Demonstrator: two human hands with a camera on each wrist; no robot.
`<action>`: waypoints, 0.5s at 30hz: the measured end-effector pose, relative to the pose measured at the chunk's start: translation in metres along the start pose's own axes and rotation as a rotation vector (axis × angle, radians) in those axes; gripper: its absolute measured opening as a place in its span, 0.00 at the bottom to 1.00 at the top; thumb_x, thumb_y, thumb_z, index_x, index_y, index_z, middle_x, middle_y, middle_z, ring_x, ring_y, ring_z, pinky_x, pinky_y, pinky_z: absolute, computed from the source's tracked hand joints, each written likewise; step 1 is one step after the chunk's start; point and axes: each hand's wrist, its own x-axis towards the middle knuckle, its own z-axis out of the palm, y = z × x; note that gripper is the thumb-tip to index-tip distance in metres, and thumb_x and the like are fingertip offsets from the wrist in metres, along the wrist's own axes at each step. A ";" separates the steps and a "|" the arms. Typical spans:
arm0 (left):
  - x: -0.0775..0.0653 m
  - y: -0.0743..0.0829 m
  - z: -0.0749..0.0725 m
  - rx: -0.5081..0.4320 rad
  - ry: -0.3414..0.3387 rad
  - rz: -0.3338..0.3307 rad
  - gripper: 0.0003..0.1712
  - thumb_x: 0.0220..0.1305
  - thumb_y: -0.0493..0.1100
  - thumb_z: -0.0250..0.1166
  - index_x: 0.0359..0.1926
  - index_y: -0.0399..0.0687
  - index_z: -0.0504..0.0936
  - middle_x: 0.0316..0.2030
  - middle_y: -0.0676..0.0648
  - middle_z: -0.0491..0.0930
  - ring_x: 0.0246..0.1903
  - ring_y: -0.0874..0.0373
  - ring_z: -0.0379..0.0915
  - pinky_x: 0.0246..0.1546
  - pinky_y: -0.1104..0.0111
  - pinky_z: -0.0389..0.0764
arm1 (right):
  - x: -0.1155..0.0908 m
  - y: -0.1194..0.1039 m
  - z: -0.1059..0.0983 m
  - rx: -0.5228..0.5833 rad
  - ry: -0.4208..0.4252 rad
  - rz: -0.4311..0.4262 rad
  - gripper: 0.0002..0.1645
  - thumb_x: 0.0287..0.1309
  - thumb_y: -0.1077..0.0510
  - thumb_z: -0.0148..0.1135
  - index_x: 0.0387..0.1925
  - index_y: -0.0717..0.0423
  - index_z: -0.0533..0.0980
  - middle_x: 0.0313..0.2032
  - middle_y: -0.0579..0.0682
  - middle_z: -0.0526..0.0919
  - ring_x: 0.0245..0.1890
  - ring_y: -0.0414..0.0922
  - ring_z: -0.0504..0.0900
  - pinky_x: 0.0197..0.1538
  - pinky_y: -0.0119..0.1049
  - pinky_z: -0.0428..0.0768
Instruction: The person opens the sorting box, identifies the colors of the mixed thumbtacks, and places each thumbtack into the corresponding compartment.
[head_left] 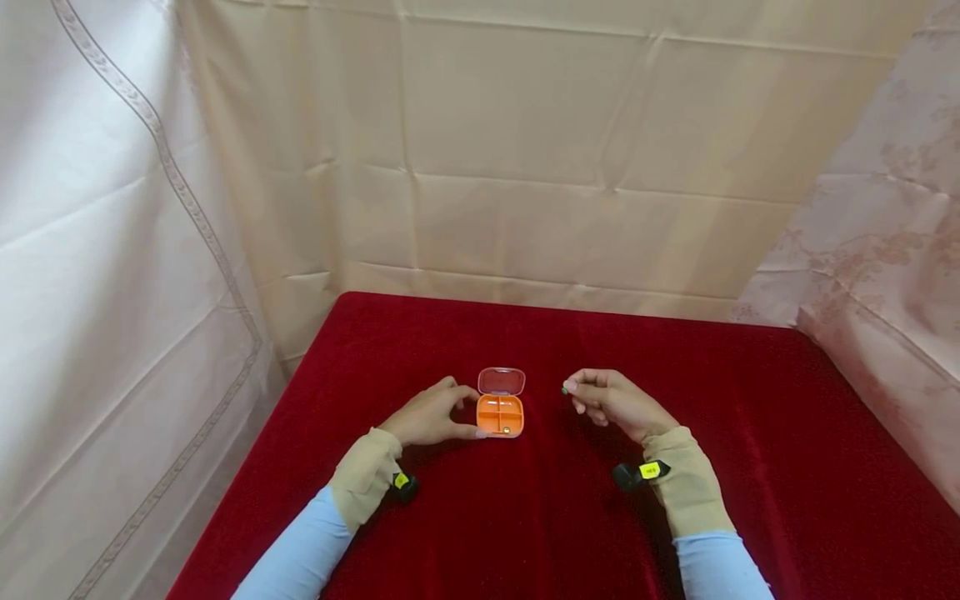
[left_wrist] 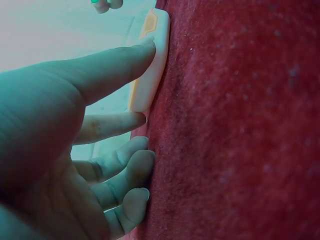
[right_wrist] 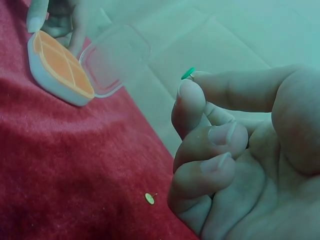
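Red tblcloth (head_left: 570, 525); creased beige bkgd cloth (head_left: 517, 117); pale L drape (head_left: 82, 317); floral R drape (head_left: 900, 217).

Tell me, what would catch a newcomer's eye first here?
Probably the orange box, its clear lid open, on the red cloth, the left hand holding its left end. Next, the green tack pinched in the right hand, right of the box. A yellowish tack lies on the cloth, low in the right wrist view.

Your head cam looks forward and down over the whole table (head_left: 585, 533). Both wrist cams sit close, facing past your fingers (left_wrist: 137, 167); all three share the box (right_wrist: 52, 83).
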 end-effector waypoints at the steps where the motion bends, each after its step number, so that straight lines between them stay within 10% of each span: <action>1: 0.000 0.000 0.000 0.002 0.000 0.002 0.35 0.54 0.65 0.70 0.60 0.56 0.77 0.41 0.53 0.70 0.39 0.59 0.70 0.39 0.66 0.72 | 0.000 -0.001 0.000 0.003 0.002 -0.002 0.31 0.67 0.49 0.59 0.50 0.77 0.68 0.25 0.51 0.72 0.17 0.40 0.62 0.22 0.31 0.63; 15: 0.001 -0.003 -0.001 0.007 0.013 0.038 0.34 0.55 0.63 0.70 0.58 0.54 0.78 0.41 0.52 0.71 0.39 0.59 0.70 0.39 0.67 0.73 | 0.000 -0.007 0.004 -0.037 -0.003 -0.022 0.29 0.67 0.48 0.59 0.48 0.75 0.70 0.26 0.51 0.72 0.18 0.40 0.62 0.22 0.31 0.64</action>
